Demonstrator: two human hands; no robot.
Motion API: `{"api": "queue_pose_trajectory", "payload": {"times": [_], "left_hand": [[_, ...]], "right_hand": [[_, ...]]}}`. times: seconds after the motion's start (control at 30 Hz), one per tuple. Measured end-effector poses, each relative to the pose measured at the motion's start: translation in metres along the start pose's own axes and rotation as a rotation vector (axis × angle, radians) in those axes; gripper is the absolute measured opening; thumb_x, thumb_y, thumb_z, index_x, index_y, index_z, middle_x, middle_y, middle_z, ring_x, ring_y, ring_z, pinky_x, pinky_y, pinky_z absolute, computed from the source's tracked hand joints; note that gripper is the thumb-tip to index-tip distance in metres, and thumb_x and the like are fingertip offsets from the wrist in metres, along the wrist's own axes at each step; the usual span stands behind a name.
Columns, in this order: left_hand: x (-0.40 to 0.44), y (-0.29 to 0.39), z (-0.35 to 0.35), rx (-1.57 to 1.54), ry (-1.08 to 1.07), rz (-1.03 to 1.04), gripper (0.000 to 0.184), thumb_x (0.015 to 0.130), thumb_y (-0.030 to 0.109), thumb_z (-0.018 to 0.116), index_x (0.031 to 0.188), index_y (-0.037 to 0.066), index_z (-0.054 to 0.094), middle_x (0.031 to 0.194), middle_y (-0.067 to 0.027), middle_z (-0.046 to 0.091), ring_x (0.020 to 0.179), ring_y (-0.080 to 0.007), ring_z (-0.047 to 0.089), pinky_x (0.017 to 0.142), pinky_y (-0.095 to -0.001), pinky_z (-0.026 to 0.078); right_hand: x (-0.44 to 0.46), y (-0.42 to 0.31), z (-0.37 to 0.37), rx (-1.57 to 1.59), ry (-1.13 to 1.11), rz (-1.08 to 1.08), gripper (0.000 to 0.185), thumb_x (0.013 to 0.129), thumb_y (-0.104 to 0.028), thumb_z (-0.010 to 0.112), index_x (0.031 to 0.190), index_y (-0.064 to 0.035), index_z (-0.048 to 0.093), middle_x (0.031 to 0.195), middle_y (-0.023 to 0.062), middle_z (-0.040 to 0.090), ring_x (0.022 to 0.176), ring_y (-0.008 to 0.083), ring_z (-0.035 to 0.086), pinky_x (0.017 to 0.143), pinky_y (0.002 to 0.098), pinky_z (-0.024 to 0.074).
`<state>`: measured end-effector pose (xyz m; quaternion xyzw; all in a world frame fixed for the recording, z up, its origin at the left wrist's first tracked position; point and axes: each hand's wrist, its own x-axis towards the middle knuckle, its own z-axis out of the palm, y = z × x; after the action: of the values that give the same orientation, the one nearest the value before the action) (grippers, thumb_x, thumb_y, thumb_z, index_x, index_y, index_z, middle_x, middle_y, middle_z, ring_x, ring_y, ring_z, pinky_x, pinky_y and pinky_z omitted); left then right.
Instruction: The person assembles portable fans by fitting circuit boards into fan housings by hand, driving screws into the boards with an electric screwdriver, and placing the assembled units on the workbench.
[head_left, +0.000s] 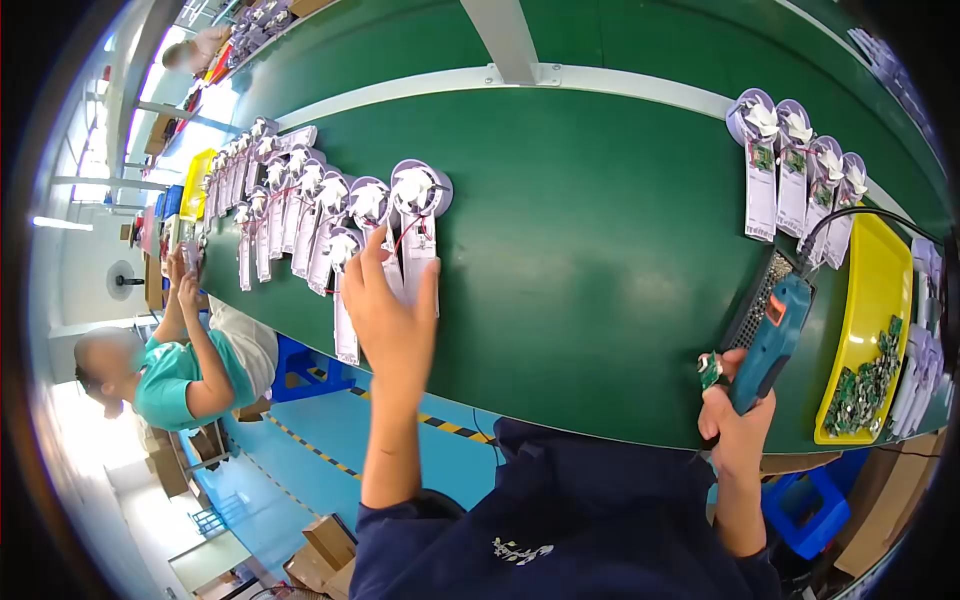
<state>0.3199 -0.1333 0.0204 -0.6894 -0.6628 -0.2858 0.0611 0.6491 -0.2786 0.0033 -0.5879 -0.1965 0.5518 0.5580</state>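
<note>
My left hand [387,315] reaches over the near end of a row of pale lilac handheld fan housings, thumb and fingers spread. Its fingertips overlap the fan housing [370,203] and the thumb lies over the body of the end fan housing [418,195]; whether they press on either is unclear. Each housing shows a white fan blade and a long open handle, some with red wires. My right hand [737,425] is closed around the lower end of a teal corded power tool [772,345] with an orange switch. A small green circuit board [710,371] sits at its fingertips.
Beside the tool is a dark perforated metal holder [755,305]. A yellow tray [872,270] holds many circuit boards [865,395]. Fan housings with boards [762,185] stand at the back right. A co-worker [185,370] in a teal shirt sits left along the green table [570,250].
</note>
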Motion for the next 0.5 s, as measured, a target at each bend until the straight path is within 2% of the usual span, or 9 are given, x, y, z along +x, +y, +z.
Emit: {"api": "queue_pose_trajectory", "payload": {"times": [0.07, 0.17, 0.2, 0.27, 0.3, 0.4, 0.43, 0.47, 0.5], "left_hand": [[0.010, -0.022, 0.003, 0.061, -0.113, 0.034, 0.042, 0.084, 0.015, 0.075, 0.122, 0.004, 0.061, 0.093, -0.0109, 0.061, 0.090, -0.0283, 0.058, 0.079, -0.0401, 0.046], [0.023, -0.018, 0.002, 0.055, -0.174, 0.119, 0.040, 0.084, 0.013, 0.075, 0.120, 0.004, 0.063, 0.090, -0.0105, 0.062, 0.089, -0.0288, 0.059, 0.079, -0.0397, 0.047], [0.026, -0.018, 0.005, 0.081, -0.166, 0.153, 0.036, 0.084, 0.009, 0.073, 0.119, 0.005, 0.064, 0.087, -0.0107, 0.061, 0.081, -0.0272, 0.059, 0.074, -0.0375, 0.047], [0.036, -0.014, 0.006, -0.072, -0.275, 0.126, 0.032, 0.085, 0.005, 0.071, 0.116, 0.006, 0.066, 0.085, -0.0110, 0.060, 0.072, -0.0256, 0.057, 0.068, -0.0356, 0.048], [0.040, -0.013, 0.008, -0.128, -0.326, 0.142, 0.027, 0.085, 0.007, 0.069, 0.112, 0.007, 0.066, 0.086, -0.0108, 0.060, 0.081, -0.0288, 0.061, 0.073, -0.0402, 0.049], [0.051, -0.019, 0.024, -0.178, -0.332, 0.247, 0.024, 0.087, 0.003, 0.064, 0.110, 0.005, 0.068, 0.091, -0.0140, 0.062, 0.080, -0.0319, 0.061, 0.075, -0.0393, 0.049], [0.054, -0.009, 0.022, -0.207, -0.363, 0.164, 0.020, 0.087, 0.003, 0.063, 0.106, 0.004, 0.069, 0.090, -0.0132, 0.063, 0.079, -0.0304, 0.061, 0.075, -0.0383, 0.048], [0.056, -0.017, 0.029, -0.237, -0.300, 0.276, 0.015, 0.088, 0.001, 0.064, 0.103, 0.002, 0.068, 0.087, -0.0126, 0.063, 0.076, -0.0272, 0.061, 0.071, -0.0353, 0.048], [0.056, -0.010, 0.027, -0.272, -0.270, 0.251, 0.011, 0.089, 0.000, 0.064, 0.099, 0.000, 0.067, 0.085, -0.0119, 0.063, 0.073, -0.0246, 0.061, 0.067, -0.0331, 0.048]], "right_hand": [[0.006, -0.002, -0.001, 0.002, 0.010, -0.037, 0.045, 0.081, 0.010, 0.068, 0.122, 0.0024, 0.052, 0.116, 0.0183, 0.066, 0.050, 0.0083, 0.050, 0.043, 0.0221, 0.0399], [0.008, -0.001, -0.002, 0.007, 0.017, -0.063, 0.046, 0.081, 0.008, 0.070, 0.123, 0.0021, 0.052, 0.115, 0.0179, 0.066, 0.051, 0.0084, 0.051, 0.043, 0.0221, 0.0401], [0.007, -0.001, -0.002, 0.015, 0.005, -0.060, 0.046, 0.081, 0.007, 0.071, 0.123, 0.0020, 0.052, 0.115, 0.0177, 0.066, 0.052, 0.0083, 0.051, 0.043, 0.0220, 0.0402], [0.005, -0.001, 0.000, -0.001, -0.002, -0.049, 0.048, 0.080, 0.008, 0.071, 0.123, 0.0015, 0.052, 0.112, 0.0174, 0.066, 0.054, 0.0077, 0.051, 0.044, 0.0211, 0.0401], [0.005, -0.001, 0.000, -0.012, -0.001, -0.043, 0.048, 0.079, 0.008, 0.071, 0.123, 0.0012, 0.052, 0.112, 0.0174, 0.067, 0.054, 0.0074, 0.051, 0.044, 0.0208, 0.0400], [0.005, -0.008, 0.004, -0.006, -0.041, -0.019, 0.047, 0.079, 0.007, 0.072, 0.121, 0.0000, 0.052, 0.111, 0.0181, 0.069, 0.056, 0.0054, 0.050, 0.046, 0.0194, 0.0399], [0.005, -0.009, 0.003, -0.018, -0.059, -0.012, 0.047, 0.079, 0.007, 0.072, 0.120, -0.0001, 0.052, 0.113, 0.0177, 0.069, 0.055, 0.0049, 0.050, 0.047, 0.0196, 0.0407], [0.005, -0.009, 0.002, -0.028, -0.078, -0.023, 0.047, 0.079, 0.008, 0.073, 0.120, -0.0001, 0.052, 0.114, 0.0165, 0.069, 0.056, 0.0043, 0.051, 0.049, 0.0197, 0.0415], [0.004, -0.008, 0.000, -0.037, -0.107, -0.066, 0.047, 0.078, 0.008, 0.075, 0.119, -0.0005, 0.053, 0.114, 0.0151, 0.070, 0.056, 0.0036, 0.051, 0.051, 0.0196, 0.0419]]}}
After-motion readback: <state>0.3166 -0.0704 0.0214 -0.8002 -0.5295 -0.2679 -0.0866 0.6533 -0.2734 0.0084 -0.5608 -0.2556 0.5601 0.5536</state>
